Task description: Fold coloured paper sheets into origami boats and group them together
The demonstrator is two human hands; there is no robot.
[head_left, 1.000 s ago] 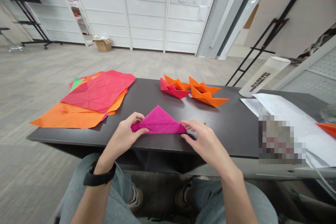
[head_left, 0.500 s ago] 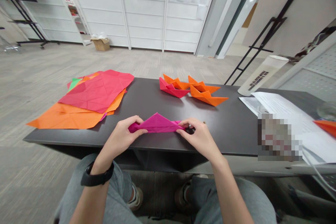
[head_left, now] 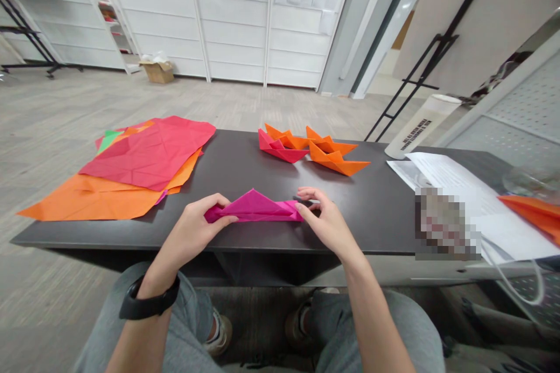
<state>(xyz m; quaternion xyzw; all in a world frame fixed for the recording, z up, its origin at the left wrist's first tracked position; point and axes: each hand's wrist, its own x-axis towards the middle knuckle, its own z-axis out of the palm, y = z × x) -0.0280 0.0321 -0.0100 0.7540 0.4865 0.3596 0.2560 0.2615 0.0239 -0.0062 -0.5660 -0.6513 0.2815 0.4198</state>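
Note:
A magenta folded paper boat [head_left: 254, 208] lies flat and stretched out near the front edge of the dark desk, its peak pointing away from me. My left hand [head_left: 202, 222] pinches its left end between thumb and fingers. At the right end, the thumb of my right hand [head_left: 326, 222] rests on the tip while the other fingers are lifted and spread apart behind it. Beyond my hands stand several finished paper boats: a pinkish-red boat [head_left: 283, 150] and orange boats [head_left: 336, 160].
A pile of creased sheets, a red sheet [head_left: 151, 154] over an orange sheet [head_left: 91, 198], covers the desk's left end. To the right are a white cylinder [head_left: 422, 126], printed papers [head_left: 464, 178], a pixelated patch [head_left: 446, 224] and an orange folded paper [head_left: 531, 214].
My right fingers have loosened from the boat's right end and lifted, with the thumb still at the tip. My left hand keeps its pinch. The view has shifted slightly to the right.

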